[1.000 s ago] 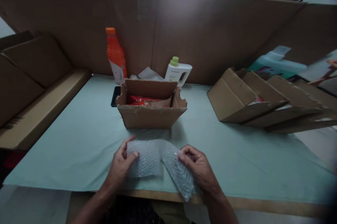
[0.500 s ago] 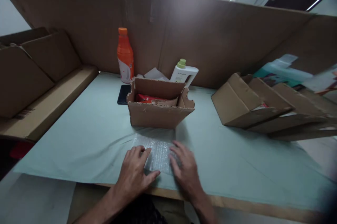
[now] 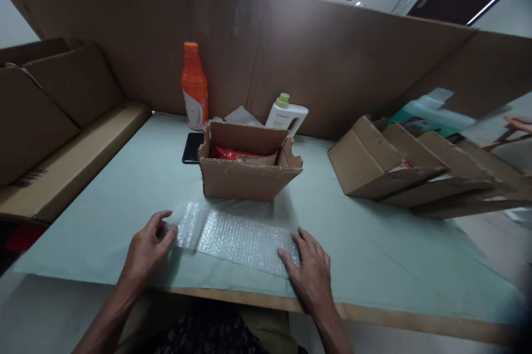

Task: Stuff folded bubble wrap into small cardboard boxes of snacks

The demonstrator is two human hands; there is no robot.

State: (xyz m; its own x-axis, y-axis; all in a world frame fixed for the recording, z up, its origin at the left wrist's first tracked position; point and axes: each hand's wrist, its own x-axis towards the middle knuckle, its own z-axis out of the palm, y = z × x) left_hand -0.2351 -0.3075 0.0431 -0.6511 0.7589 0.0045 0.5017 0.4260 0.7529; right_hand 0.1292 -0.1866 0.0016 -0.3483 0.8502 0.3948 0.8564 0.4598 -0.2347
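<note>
A strip of clear bubble wrap (image 3: 243, 240) lies across the cloth, its left part lifted slightly off the surface. My left hand (image 3: 147, 243) grips the left end of the strip between thumb and curled fingers. On the right end rests my right hand (image 3: 311, 265), fingers apart and pressing the wrap against the table. Just behind the strip stands an open-topped cardboard box (image 3: 245, 182) with a red packet (image 3: 226, 153) and some brown cardboard inside.
Behind the box are an orange bottle (image 3: 194, 88), a black phone (image 3: 191, 149) and a white bottle with a green cap (image 3: 286, 116). Several cardboard boxes (image 3: 366, 160) lean at the right, near a teal container (image 3: 432, 113). More cardboard (image 3: 70, 160) lines the left side.
My hands have moved apart, left hand leftward and right hand slightly rightward. The bubble wrap, bunched between them before, is now stretched out into a longer strip.
</note>
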